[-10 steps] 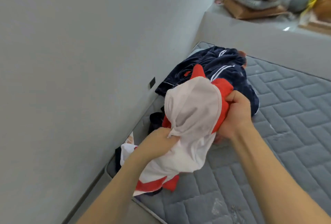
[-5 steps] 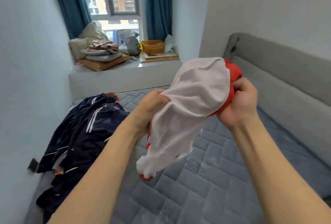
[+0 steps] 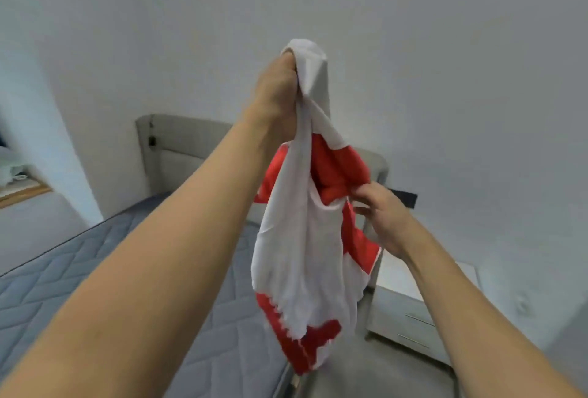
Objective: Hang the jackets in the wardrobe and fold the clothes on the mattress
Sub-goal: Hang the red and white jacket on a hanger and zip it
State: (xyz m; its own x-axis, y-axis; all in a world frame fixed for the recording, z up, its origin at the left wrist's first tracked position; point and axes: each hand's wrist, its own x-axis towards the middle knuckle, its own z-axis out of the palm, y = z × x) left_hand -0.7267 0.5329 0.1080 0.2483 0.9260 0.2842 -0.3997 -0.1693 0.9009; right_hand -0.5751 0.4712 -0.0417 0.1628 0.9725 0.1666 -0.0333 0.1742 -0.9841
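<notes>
Red-and-white fabric jacket (image 3: 305, 238), thin and crumpled, white lining mostly turned outward with red panels showing near the middle and at the bottom hem. Hanging lengthwise in the air, above the edge of the grey quilted mattress (image 3: 79, 270) and in front of the grey padded headboard (image 3: 191, 149). Left hand (image 3: 280, 92) raised high, fingers curled tight round a bunch of the white cloth at the top. Right hand (image 3: 385, 216) lower, beside the red fold at mid-height, fingertips touching it; whether pinching or merely touching, cannot tell. Pale bedside cabinet (image 3: 410, 318) low on the right.

Half a second ago: held bunched between both fists at chest height, with window and dark pile of clothes in view. Now lifted, let down long, facing the headboard wall.
</notes>
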